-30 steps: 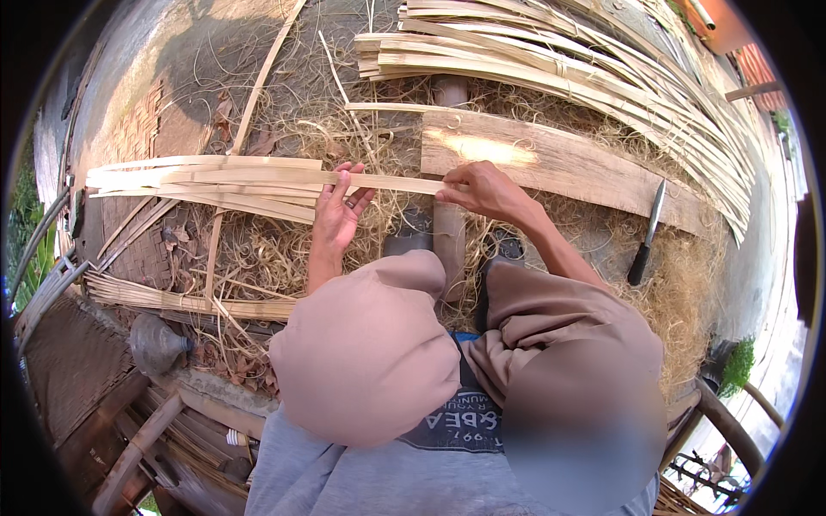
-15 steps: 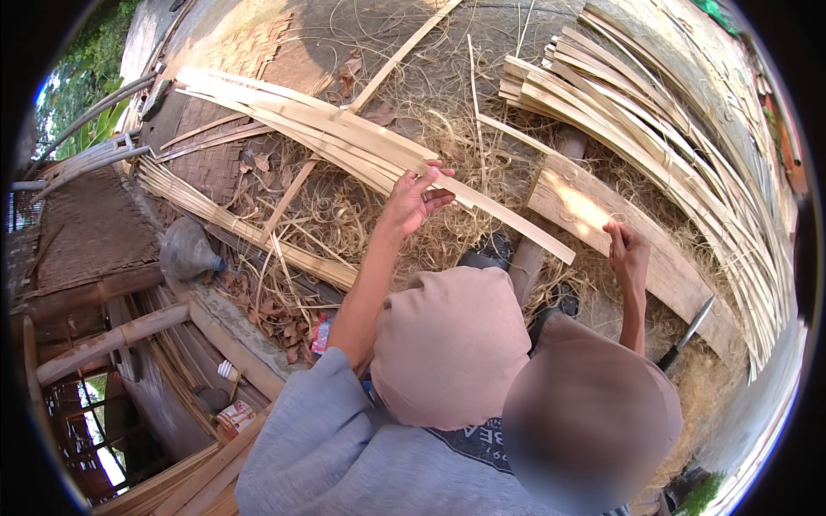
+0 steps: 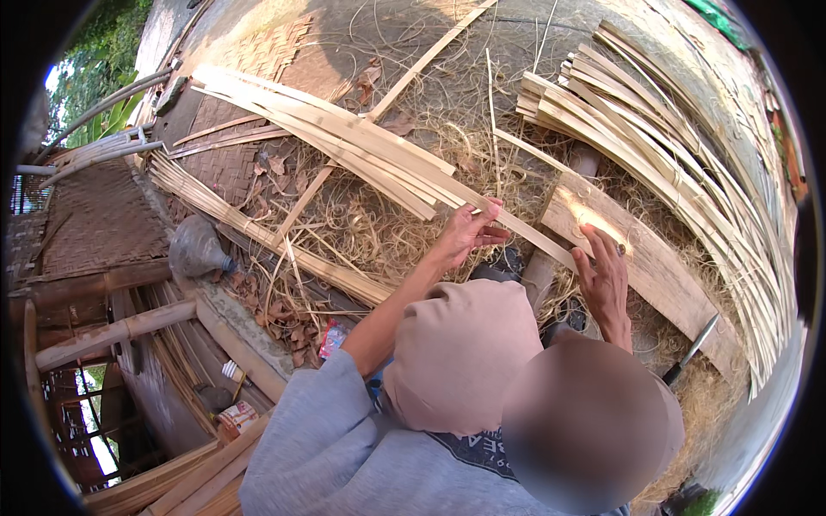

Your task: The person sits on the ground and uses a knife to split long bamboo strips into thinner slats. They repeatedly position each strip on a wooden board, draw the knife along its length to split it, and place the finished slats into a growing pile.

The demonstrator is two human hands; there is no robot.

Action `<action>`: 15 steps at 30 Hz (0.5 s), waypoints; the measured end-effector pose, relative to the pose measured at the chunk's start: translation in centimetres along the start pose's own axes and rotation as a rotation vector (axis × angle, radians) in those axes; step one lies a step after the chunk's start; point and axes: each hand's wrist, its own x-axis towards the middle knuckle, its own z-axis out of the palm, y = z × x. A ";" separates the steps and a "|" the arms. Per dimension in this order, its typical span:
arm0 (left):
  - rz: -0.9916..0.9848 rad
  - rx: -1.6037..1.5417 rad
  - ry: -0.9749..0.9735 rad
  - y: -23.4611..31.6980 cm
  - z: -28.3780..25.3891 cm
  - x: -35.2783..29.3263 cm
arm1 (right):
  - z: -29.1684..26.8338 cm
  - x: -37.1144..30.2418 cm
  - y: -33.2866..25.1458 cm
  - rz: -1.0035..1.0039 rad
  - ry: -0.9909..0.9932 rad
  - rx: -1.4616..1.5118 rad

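Observation:
My left hand (image 3: pixel 469 232) is closed around a long, flat, pale bamboo strip (image 3: pixel 532 233), thumb and fingertips pinching it a short way from its right end. From there the strip runs up and left over a fan of similar bamboo strips (image 3: pixel 344 138). My right hand (image 3: pixel 605 279) is beside the strip's right end, fingers spread and thumb close to it; the tip of the strip is partly hidden there. Under and behind that hand lies a wooden board (image 3: pixel 662 288). A knife (image 3: pixel 693 346) with a dark handle rests on the board's lower right end.
A large bundle of bamboo strips (image 3: pixel 619 112) curves down the right side. Another narrow bundle (image 3: pixel 258 230) lies at left, near a clear plastic bottle (image 3: pixel 196 247). Curly shavings (image 3: pixel 370 219) and dry leaves cover the ground. Bamboo poles (image 3: pixel 116 331) stand at lower left.
My left hand has moved right and down along the strip, toward its end. My right hand has come left to the strip's end, its bent fingers now spread. The view has shifted slightly.

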 end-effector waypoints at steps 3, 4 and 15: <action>-0.225 0.131 -0.236 -0.9 5.4 -0.1 | -1.4 -0.5 -0.3 0.136 -0.325 -0.016; -0.330 0.288 -0.325 0.3 5.7 -0.7 | -1.9 -1.5 1.4 0.215 -0.360 0.033; 0.642 1.189 0.776 14.7 -19.7 3.4 | -11.8 -14.3 11.9 0.396 -0.061 -0.164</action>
